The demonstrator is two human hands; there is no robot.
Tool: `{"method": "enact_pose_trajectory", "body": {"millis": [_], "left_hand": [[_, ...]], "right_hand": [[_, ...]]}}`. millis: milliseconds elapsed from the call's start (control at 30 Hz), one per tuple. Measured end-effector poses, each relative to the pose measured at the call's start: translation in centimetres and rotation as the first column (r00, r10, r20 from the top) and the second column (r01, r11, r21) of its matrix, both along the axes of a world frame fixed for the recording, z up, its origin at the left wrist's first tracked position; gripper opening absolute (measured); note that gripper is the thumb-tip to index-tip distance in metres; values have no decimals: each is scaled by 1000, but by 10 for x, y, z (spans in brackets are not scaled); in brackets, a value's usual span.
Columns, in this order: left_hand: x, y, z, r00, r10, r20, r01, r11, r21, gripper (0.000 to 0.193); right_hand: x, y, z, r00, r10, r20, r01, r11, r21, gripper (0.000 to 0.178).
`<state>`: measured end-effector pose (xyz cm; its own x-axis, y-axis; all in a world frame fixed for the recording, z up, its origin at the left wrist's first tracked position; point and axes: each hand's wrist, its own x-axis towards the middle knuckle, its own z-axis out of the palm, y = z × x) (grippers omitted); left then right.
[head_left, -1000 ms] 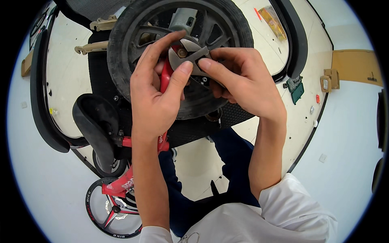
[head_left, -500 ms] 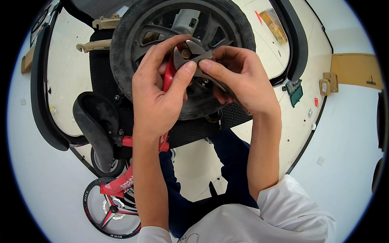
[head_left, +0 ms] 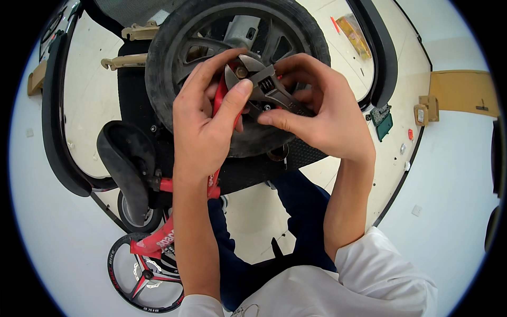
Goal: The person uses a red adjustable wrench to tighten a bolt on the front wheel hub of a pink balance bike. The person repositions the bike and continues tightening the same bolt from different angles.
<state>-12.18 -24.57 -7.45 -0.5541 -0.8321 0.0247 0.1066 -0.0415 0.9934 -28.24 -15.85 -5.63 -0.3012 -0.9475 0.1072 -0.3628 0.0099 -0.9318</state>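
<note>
My right hand is wrapped round a grey adjustable wrench, its thumb low beside the handle and its fingers behind. The wrench's adjusting screw shows clear of the thumb. Between the spread jaws sits a brownish bolt head. My left hand grips a red part, with the thumb pressed near the jaws and the forefinger curled over the top. Most of the red part is hidden by that hand, so its kind is unclear. Behind both hands lies a black-tyred wheel.
The wheel rests on a black textured surface. Two beige metal arms stick out at its left. A black saddle on a red bike frame stands at lower left. Black curved armrests flank the work. A green case lies on the floor.
My right thumb has slid down from the wrench head to beside the handle, uncovering the adjusting screw. The right hand has shifted slightly right; the left hand has barely moved.
</note>
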Motion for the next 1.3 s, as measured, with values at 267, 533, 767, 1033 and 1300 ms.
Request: {"method": "enact_pose_trajectory", "body": {"millis": [267,533,767,1033,1300], "left_hand": [[-2,-2,-6,1000,-6,17,7,999,-31,42],[3,-2,-17,997,30,66,-16,978,-206,51],[5,-2,0,1000,-1,13,1,1000,5,50],[-3,-4,-13,979,179,92,-129,908,-398,46],[-3,-1,-11,969,225,102,-172,913,-370,40]], "right_hand": [[8,10,-8,974,-113,-195,110,994,-25,23],[-18,-1,18,984,55,-168,-27,986,163,24],[-62,-53,59,777,489,-397,-342,857,386,35],[-58,-144,109,490,857,-161,-463,412,785,30],[-43,-144,127,400,788,-468,-378,607,699,45]]}}
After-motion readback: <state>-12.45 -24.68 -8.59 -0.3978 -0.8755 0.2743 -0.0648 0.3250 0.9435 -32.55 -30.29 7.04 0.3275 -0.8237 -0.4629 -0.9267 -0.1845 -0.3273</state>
